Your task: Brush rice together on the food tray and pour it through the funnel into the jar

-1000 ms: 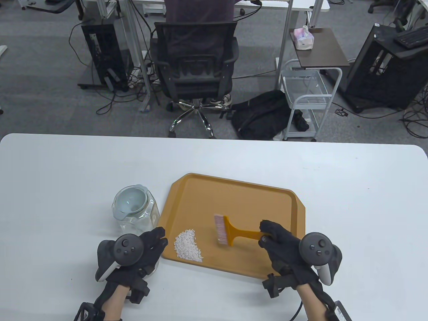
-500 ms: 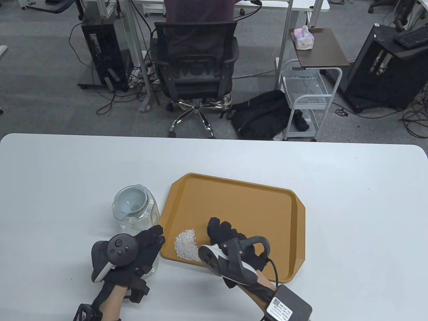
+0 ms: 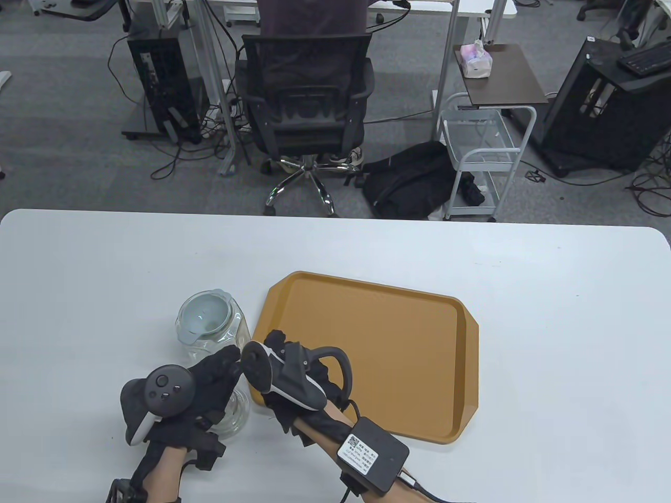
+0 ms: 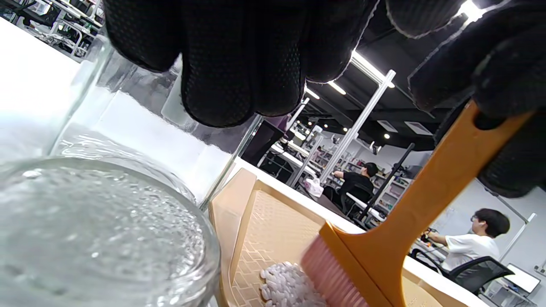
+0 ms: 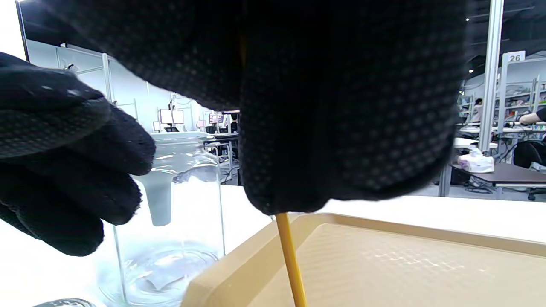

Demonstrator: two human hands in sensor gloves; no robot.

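Right hand [image 3: 293, 385] grips brush [image 4: 384, 238] at tray's [image 3: 419, 356] near-left corner, left hand [image 3: 209, 377] relaxed, holding nothing beside jar [image 3: 212, 330]; sweep rice [image 4: 286, 285] gently, bristles flat, toward corner.

Tray [image 3: 398, 340] sits near table [image 3: 550, 314] centre. Jar [image 3: 212, 335] just beside tray at its 9 o'clock, funnel [image 3: 204, 316] in jar mouth. Rice [image 4: 286, 285] lies on tray at its 8 o'clock corner, brush [image 4: 384, 238] bristles against it. Right hand [image 3: 293, 382] over that same corner, holding brush handle. Left hand [image 3: 207, 382] at jar's 6 o'clock, fingers against jar wall.
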